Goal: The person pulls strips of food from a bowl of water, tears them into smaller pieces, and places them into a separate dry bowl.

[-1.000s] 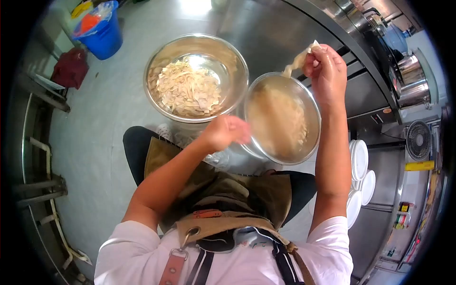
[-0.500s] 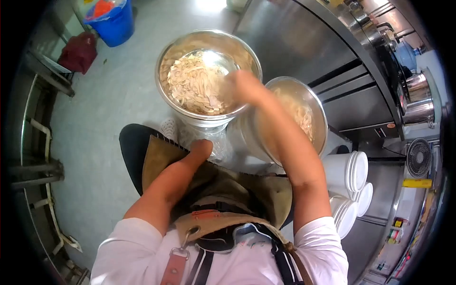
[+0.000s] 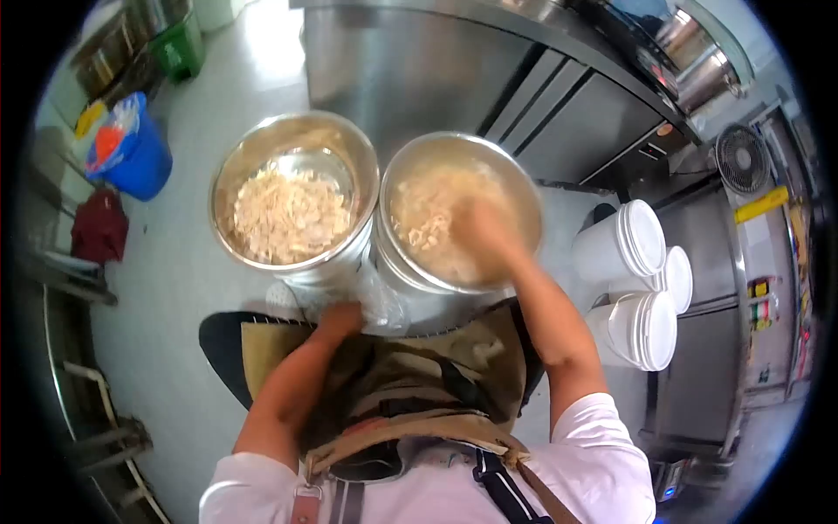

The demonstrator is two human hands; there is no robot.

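Observation:
My right hand (image 3: 482,231) is inside the right steel bowl (image 3: 531,188), among pale sliced strips (image 3: 429,229) in cloudy liquid. Motion smears its fingers, so their grip does not show. To the left, another steel bowl (image 3: 218,205) holds a heap of similar pale, thin slices (image 3: 288,217); part of its shiny bottom is bare. Both bowls rest on white buckets. Low in front of my knees, my left hand (image 3: 343,319) is closed at a crumpled clear plastic bag (image 3: 382,306), which bunches up beside its fingers.
Several lidded white buckets (image 3: 642,240) stand on the floor to the right. Beyond the bowls runs a stainless steel counter (image 3: 410,79). A blue bin (image 3: 144,157) and a dark red cloth bundle (image 3: 98,227) are at the left. A fan (image 3: 742,157) sits at far right.
My right hand has gone from the left bowl's right side into the right bowl. The view has turned, showing both bowls farther left. My left hand stays low by the plastic bag.

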